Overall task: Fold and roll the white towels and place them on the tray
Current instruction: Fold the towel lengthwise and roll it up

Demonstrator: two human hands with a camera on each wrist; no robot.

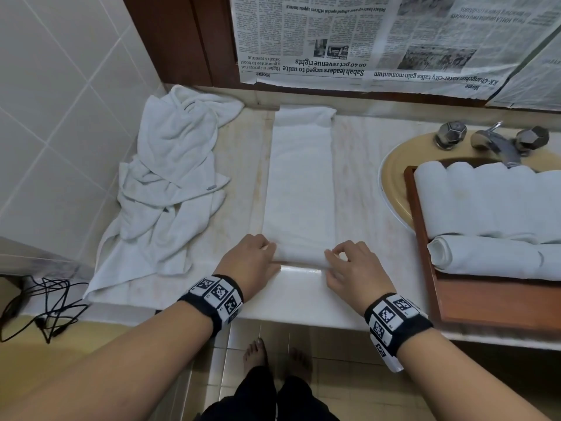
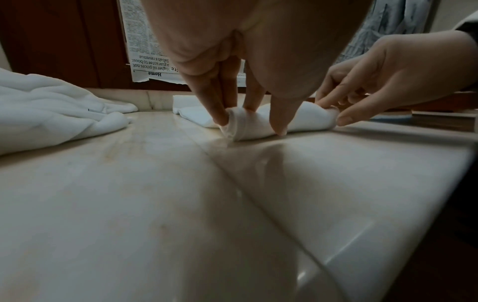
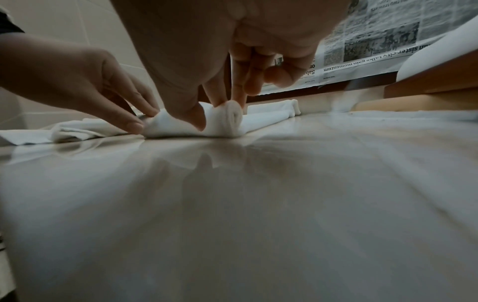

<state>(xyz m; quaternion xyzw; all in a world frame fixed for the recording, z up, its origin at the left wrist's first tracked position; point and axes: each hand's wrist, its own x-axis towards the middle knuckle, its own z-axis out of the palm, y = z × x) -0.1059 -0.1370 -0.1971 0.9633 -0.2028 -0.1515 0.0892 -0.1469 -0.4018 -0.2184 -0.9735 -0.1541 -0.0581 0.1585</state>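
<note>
Towel (image 1: 299, 183) lies as a long folded strip on the tabletop (image 1: 358, 177), its near end curled into a small roll. Left hand (image 1: 249, 259) pinches the roll's left end, right hand (image 1: 353, 268) its right end, thumbs at the near side. Rolled towels (image 1: 491, 202) fill the tray (image 1: 425, 238) at right.

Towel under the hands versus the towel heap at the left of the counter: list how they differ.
The folded towel lies flat as a long narrow strip; the crumpled towels lie bunched and creased in a heap.
The folded towel's near end is rolled, held by the left hand and right hand; nothing touches the crumpled towels.
The folded towel lies mid-counter; the crumpled towels lie beside the tiled wall.
Both are white and rest on the counter.
</note>
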